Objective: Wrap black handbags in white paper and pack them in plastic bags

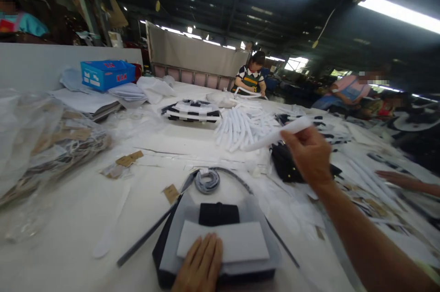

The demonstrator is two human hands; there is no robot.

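A dark handbag (161,260) lies on the white table in front of me, with a thin translucent sheet (175,241) over its front. My left hand (202,260) rests flat on a white padding sheet (240,241) on top of it. Just above that sheet shows a black flap piece (219,214). A coiled grey strap (207,181) sits by the bag's handle (237,177). Raised at the right, my right hand (309,152) pinches a long white strip (275,135), slightly blurred, its far end near a pile of similar white strips (237,129).
Left are plastic-wrapped tagged cords (68,145), brown tags (129,158) and a blue box (108,74) on papers. A striped bag (192,111) lies farther back, a black pouch (285,161) right. A co-worker's hand (395,178) reaches in; another person (250,74) works behind.
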